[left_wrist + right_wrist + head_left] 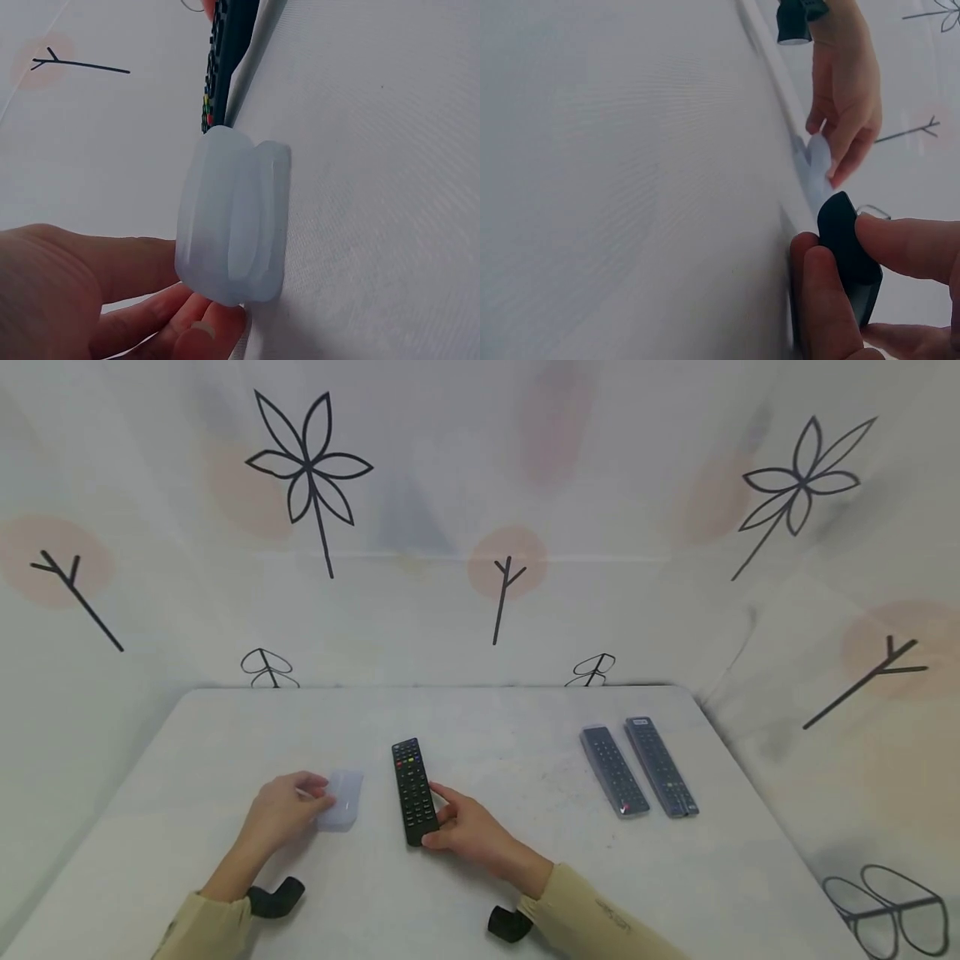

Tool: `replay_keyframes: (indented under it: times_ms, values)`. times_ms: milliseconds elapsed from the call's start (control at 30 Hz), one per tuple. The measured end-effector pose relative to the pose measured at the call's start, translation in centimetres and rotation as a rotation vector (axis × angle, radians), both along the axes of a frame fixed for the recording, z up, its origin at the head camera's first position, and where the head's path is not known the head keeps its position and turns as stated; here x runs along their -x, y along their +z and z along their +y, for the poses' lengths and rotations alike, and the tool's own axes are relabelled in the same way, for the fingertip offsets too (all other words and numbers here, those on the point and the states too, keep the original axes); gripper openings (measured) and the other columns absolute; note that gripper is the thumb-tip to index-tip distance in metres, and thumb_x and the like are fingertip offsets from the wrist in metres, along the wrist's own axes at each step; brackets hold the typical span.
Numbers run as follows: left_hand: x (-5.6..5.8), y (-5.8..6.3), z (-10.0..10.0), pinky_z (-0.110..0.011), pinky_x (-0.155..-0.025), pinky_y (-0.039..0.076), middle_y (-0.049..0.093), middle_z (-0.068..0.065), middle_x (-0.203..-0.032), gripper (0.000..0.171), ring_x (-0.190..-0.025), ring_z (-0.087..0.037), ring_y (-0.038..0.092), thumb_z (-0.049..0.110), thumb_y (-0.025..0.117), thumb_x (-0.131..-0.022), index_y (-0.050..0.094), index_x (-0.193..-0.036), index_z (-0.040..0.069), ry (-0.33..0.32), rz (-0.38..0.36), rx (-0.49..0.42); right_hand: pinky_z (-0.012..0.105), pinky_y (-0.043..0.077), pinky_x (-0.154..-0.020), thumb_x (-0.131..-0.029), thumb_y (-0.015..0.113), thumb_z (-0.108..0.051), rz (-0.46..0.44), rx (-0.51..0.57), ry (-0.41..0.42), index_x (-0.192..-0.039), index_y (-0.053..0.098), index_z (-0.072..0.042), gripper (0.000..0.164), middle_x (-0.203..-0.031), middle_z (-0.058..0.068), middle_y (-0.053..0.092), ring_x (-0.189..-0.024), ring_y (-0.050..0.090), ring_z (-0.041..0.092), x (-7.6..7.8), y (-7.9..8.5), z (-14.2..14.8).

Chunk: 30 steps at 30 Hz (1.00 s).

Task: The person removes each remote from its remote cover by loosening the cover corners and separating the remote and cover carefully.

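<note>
In the head view, my left hand [283, 810] pinches the near left side of a translucent bluish-white sleeve-like piece [345, 800]. Up close in the left wrist view, the piece [225, 217] has rounded ends and a fold or second layer along its right side; my thumb lies on its edge with fingers beneath. A black remote control [414, 789] with rows of buttons is gripped by its lower end in my right hand [476, 837], its far end pointing away. The right wrist view shows thumb and fingers around the remote's dark end [847, 240].
Two dark remotes lie side by side at the right of the white table [525, 760]: a shorter one [615, 772] and a longer one [662, 768], both seemingly in clear covers. A white printed curtain [450, 635] borders the table. Black devices [277, 897] sit at both wrists.
</note>
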<state>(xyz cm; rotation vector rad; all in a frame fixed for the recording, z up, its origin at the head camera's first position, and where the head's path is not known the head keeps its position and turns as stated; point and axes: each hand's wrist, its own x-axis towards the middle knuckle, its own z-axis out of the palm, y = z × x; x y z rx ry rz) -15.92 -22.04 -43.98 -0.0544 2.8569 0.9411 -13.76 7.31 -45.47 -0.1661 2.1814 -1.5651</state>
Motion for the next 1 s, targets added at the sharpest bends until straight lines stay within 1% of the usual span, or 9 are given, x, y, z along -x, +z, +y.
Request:
replay_keyframes:
  times_ms: [167, 300, 433, 600, 800, 1000]
  values:
    - [0.1, 0.0, 0.0, -0.044, -0.075, 0.05, 0.07, -0.012, -0.102, 0.043, -0.089, -0.027, 0.064, 0.027, 0.076, -0.088, 0.065, -0.118, -0.002, 0.005, 0.001, 0.007, 0.034, 0.047, -0.076, -0.078, 0.082, -0.009, 0.027, -0.033, 0.003, -0.149, 0.045, -0.011, 0.08, -0.093, 0.004, 0.063, -0.085, 0.058, 0.018, 0.3, 0.2, -1.3]
    - [0.3, -0.1, 0.1, -0.045, -0.076, 0.05, 0.069, -0.012, -0.103, 0.044, -0.09, -0.027, 0.063, 0.028, 0.075, -0.088, 0.065, -0.119, -0.002, 0.015, -0.015, 0.014, 0.035, 0.05, -0.076, -0.077, 0.083, -0.009, 0.05, -0.051, 0.0, -0.147, 0.048, -0.01, 0.078, -0.089, 0.002, 0.065, -0.083, 0.059, 0.016, 0.4, 0.2, -2.4]
    - [0.5, -0.2, 0.2, -0.045, -0.077, 0.05, 0.069, -0.013, -0.105, 0.045, -0.092, -0.028, 0.063, 0.029, 0.075, -0.089, 0.065, -0.12, -0.001, 0.021, -0.037, 0.019, 0.033, 0.051, -0.075, -0.074, 0.085, -0.01, 0.097, -0.072, 0.006, -0.143, 0.052, -0.009, 0.076, -0.085, -0.001, 0.067, -0.079, 0.061, 0.012, 0.4, -0.1, -3.3]
    - [0.4, -0.4, 0.2, -0.045, -0.076, 0.051, 0.069, -0.012, -0.104, 0.044, -0.092, -0.028, 0.063, 0.028, 0.075, -0.088, 0.065, -0.12, -0.001, 0.028, -0.046, 0.023, 0.029, 0.05, -0.069, -0.071, 0.087, -0.012, 0.152, -0.102, 0.01, -0.137, 0.058, -0.007, 0.072, -0.084, -0.004, 0.068, -0.074, 0.061, 0.008, 0.2, -0.3, -4.0]
    - [0.3, -0.2, 0.5, -0.045, -0.075, 0.051, 0.069, -0.012, -0.102, 0.042, -0.091, -0.028, 0.063, 0.027, 0.075, -0.088, 0.066, -0.118, -0.002, 0.034, -0.039, 0.024, 0.026, 0.048, -0.064, -0.072, 0.085, -0.012, 0.167, -0.126, 0.005, -0.133, 0.061, -0.003, 0.066, -0.078, -0.006, 0.067, -0.07, 0.059, 0.008, -0.1, -0.1, -4.5]
    - [0.3, -0.1, 0.7, -0.045, -0.075, 0.052, 0.069, -0.013, -0.102, 0.042, -0.091, -0.029, 0.063, 0.026, 0.075, -0.088, 0.066, -0.118, -0.002, 0.039, -0.046, 0.021, 0.023, 0.047, -0.065, -0.075, 0.084, -0.013, 0.153, -0.121, 0.009, -0.127, 0.065, 0.001, 0.057, -0.079, -0.007, 0.069, -0.069, 0.058, 0.006, -0.2, 0.0, -4.6]
